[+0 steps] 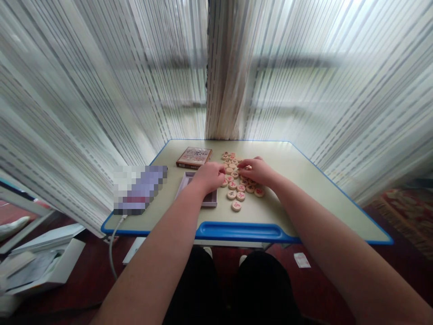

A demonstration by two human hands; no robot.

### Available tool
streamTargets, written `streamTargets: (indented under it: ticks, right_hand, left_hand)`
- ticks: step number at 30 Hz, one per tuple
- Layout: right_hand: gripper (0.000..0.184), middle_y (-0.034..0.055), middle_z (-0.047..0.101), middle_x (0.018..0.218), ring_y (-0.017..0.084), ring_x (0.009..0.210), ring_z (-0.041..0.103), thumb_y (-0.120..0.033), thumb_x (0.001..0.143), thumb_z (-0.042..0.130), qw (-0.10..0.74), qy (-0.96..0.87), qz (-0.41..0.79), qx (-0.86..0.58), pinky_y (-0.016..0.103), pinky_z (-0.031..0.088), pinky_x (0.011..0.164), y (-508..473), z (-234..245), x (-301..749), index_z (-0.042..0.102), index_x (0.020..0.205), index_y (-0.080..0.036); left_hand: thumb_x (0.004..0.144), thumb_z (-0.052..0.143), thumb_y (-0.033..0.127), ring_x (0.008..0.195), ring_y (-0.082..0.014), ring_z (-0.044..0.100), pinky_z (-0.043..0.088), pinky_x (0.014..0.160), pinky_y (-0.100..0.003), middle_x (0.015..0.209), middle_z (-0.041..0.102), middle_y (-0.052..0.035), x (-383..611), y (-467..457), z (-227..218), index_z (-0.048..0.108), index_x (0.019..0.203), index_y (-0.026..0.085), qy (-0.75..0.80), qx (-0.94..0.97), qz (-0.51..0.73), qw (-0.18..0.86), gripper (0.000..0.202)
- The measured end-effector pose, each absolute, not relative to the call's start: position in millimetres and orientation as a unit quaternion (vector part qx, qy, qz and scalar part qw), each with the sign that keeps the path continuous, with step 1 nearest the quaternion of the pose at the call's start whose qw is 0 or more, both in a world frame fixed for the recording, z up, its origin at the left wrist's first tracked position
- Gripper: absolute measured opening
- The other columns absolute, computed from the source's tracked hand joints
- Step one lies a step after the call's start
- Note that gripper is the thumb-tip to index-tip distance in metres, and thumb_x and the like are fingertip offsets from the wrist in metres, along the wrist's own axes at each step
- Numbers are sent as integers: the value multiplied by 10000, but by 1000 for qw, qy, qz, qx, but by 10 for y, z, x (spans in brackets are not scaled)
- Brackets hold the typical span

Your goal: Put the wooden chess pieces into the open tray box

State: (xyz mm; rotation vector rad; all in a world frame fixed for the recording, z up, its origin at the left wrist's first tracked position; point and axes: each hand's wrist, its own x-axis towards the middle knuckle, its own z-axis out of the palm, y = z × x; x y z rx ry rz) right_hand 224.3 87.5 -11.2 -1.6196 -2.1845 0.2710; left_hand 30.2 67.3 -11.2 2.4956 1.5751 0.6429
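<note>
Round wooden Chinese chess pieces (232, 185) with red or dark characters lie in a loose group on the table. My left hand (210, 176) is over the right side of an open shallow box tray (185, 181), at the left edge of the pieces. Its fingers are curled closed, and what they may hold is hidden. On the other side of the group, my right hand (257, 170) reaches in from the right. Its fingers are bent and apart, with the tips at the pieces, and no held piece shows. Some pieces are hidden beneath this hand.
A brown printed box lid (194, 157) lies behind the tray. At the left table edge is a phone-like device (149, 185), partly pixelated, with a white cable (111, 246) hanging down. The table (311, 189) has a blue rim and front groove. Curtains (101, 81) hang behind.
</note>
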Motion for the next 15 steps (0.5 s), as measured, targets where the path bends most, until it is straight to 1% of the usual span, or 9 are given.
streamTargets:
  ticks: [3,8,15]
  right_hand:
    - [199,37,700,872,246,997,487,-277,733,642,221,-774,99,-585,358,424,864,866,-102,2237,709,912,-222]
    - [204,24,685,874,224,955,502,-221,727,617,225,-780,93,-577,340,420,852,889,-108,2241,709,910,-227]
    - [171,24,697,822,217,900,537,-241,722,619,224,-778,83,-580,329,425,814,866,-73,2244,714,859,-206]
  left_hand:
    - [738,443,190,859,-203,636,488,818,-306,894,713,-62,303,669,-109,705,823,178,521,826,206,54,275]
    - [742,440,191,860,-200,636,489,822,-303,902,711,-62,294,664,-115,707,825,177,522,825,208,57,280]
    - [746,446,188,867,-192,634,490,828,-289,903,709,-57,295,673,-110,709,827,181,524,825,205,59,275]
